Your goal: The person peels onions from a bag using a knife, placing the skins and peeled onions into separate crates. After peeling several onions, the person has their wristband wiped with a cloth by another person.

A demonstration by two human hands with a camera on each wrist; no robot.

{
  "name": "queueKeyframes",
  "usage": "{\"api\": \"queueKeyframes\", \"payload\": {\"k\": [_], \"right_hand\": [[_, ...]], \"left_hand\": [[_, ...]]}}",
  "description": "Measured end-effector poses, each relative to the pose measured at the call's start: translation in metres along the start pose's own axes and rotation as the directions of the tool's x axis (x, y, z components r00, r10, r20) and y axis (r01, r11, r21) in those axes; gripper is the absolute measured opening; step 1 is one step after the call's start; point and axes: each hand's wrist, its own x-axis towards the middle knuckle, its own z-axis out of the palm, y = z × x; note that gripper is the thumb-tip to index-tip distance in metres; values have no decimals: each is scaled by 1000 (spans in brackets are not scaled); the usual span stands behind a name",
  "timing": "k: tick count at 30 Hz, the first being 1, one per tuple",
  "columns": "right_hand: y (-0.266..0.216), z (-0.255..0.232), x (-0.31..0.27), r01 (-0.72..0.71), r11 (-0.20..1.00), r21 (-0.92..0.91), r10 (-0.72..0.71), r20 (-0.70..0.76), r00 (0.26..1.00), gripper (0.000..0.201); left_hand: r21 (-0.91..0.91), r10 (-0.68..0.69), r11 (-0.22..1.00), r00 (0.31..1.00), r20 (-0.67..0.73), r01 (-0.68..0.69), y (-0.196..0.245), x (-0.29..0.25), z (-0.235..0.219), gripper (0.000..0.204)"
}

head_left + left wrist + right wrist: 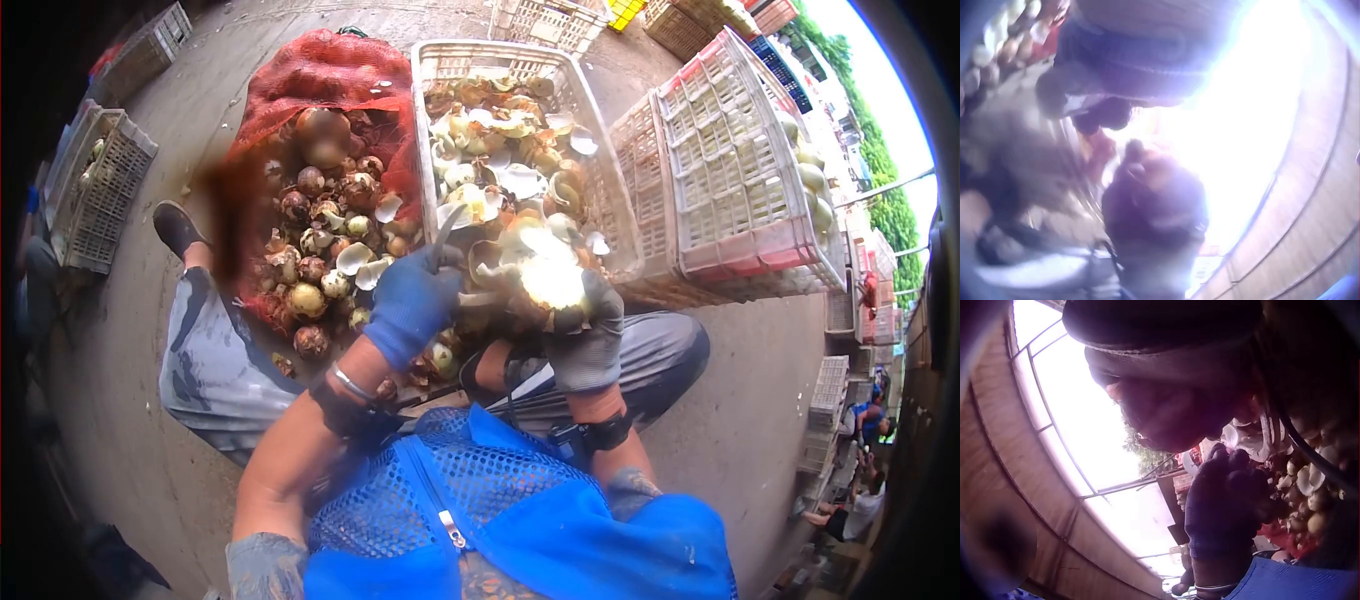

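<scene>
On the left, a red mesh sack [330, 80] still spills many unpeeled onions [310, 250]. At centre the left hand [410, 300] grips a knife [445, 232], the right hand [590, 335] clasps a half-peeled onion [545, 280] near the person. Further off, a white crate [600, 190] holds heaped peelings [500, 140], so much remains.

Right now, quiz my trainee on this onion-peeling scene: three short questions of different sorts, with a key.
1. The knife is gripped by the hand in which glove? A blue, B grey, C red.
2. True or false: the right hand holds an onion.
3. Fill in: the unpeeled onions lie on a red ____ sack.
Key: 1 A, the left hand; 2 true; 3 mesh.
</scene>
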Motion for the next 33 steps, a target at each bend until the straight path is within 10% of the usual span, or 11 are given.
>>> {"api": "queueKeyframes", "payload": {"k": [4,10,12,16,18,19,22,33], "right_hand": [[-1,19,14,75,980,186,-76,-3,997,50],[-16,54,13,56,940,-336,34,254,967,70],[-25,55,4,-110,945,-308,198,273,941,70],[0,24,3,-377,925,42,367,148,918,65],[10,25,-3,-121,989,-85,132,138,982,54],[4,33,-3,-295,943,154,276,134,952,60],[0,35,-3,-252,959,128,224,197,954,64],[10,14,-3,-332,929,165,305,169,937,52]], "left_hand": [[-123,-57,985,910,411,117,23,-35,-10,34],[-516,245,848,954,174,-124,31,-31,-17,63],[34,841,538,539,49,-842,24,-14,-26,59],[187,837,506,532,130,-842,39,-44,-24,57],[106,721,686,692,32,-720,40,-54,-28,57],[335,671,687,740,47,-644,46,-59,-37,54],[499,793,468,596,127,-729,31,-61,-51,49],[775,693,254,668,271,-578,23,-78,-42,61]]}}
